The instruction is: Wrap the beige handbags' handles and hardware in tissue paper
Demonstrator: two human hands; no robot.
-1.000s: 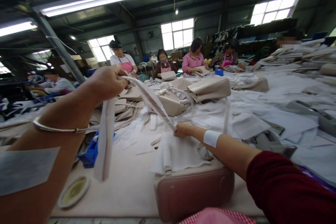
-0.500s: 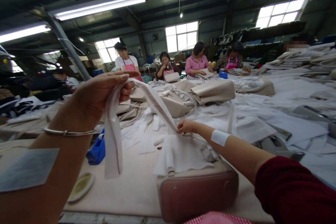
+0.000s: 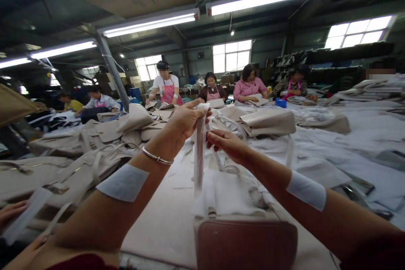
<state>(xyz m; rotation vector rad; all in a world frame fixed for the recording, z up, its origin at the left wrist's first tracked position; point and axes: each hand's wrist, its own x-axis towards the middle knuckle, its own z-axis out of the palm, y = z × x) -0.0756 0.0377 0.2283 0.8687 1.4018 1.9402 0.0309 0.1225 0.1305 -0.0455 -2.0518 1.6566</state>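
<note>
My left hand [image 3: 190, 117] is closed round the upper part of a wrapped strap [image 3: 199, 156], raised above the table; one end hangs straight down. Just right of and below it, my right hand [image 3: 221, 140] is pinched at the strap's other run, which slopes down toward the bag. A bag with a reddish-brown panel [image 3: 247, 242] sits at the table's near edge, white sheet material [image 3: 234, 192] lying over its top and a handle base at its upper left. White patches cover parts of both my forearms.
Beige bags [image 3: 268, 122] are piled behind my hands, and more bags [image 3: 79, 173] lie at the left. White sheets [image 3: 363, 143] cover the right side. Another person's hands [image 3: 15, 215] hold a white strip at lower left. Several people in aprons sit or stand across the table.
My left hand has moved right, close to my right hand, which has risen slightly. The strap, earlier stretched between them, now hangs more steeply. The view has swung left, showing more bags.
</note>
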